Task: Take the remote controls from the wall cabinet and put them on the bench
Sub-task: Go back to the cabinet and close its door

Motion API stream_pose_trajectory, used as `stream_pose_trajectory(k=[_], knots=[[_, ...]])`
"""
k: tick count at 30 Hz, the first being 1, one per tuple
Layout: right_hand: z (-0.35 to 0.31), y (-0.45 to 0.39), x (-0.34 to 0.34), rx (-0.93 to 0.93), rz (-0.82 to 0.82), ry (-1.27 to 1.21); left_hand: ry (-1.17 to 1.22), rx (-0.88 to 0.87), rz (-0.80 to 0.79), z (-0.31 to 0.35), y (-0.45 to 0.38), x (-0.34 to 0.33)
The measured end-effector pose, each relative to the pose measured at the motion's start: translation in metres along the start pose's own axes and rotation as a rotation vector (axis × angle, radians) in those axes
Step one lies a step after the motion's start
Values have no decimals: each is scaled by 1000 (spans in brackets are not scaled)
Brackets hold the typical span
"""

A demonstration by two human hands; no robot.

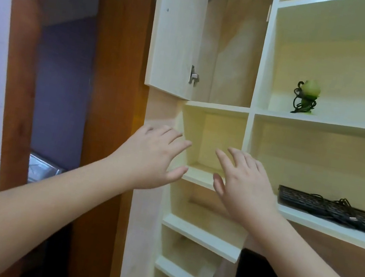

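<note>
Two bare hands reach toward an open compartment of the wall cabinet (pixel 249 135), and no remote control is visible in it.

The cabinet door (pixel 177 30) above stands swung open to the left, and the space behind it looks bare. A black keyboard (pixel 334 209) with its cable lies on the shelf to the right, and higher up stands a small green object (pixel 307 97) wrapped in black cable. Both forearms stretch forward and up from the lower corners. The left hand (pixel 151 157) and the right hand (pixel 246 186) hover with backs toward the camera, fingers spread and loose, grasping nothing. The thumbs point at each other, apart, in front of the small compartment's shelf edge.
</note>
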State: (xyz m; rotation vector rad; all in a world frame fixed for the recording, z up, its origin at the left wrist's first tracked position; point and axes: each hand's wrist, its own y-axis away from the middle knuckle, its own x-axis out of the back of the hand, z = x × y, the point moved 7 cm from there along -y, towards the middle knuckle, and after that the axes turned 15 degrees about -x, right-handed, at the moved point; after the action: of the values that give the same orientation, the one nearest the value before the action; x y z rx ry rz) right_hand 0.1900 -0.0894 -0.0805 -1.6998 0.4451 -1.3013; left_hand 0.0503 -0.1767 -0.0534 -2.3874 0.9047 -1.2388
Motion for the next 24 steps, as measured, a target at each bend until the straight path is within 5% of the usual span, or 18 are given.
stream_pose_trajectory(k=[24], knots=[[-71, -133, -2, 41, 41, -52, -172, 128, 159, -132, -28, -6]])
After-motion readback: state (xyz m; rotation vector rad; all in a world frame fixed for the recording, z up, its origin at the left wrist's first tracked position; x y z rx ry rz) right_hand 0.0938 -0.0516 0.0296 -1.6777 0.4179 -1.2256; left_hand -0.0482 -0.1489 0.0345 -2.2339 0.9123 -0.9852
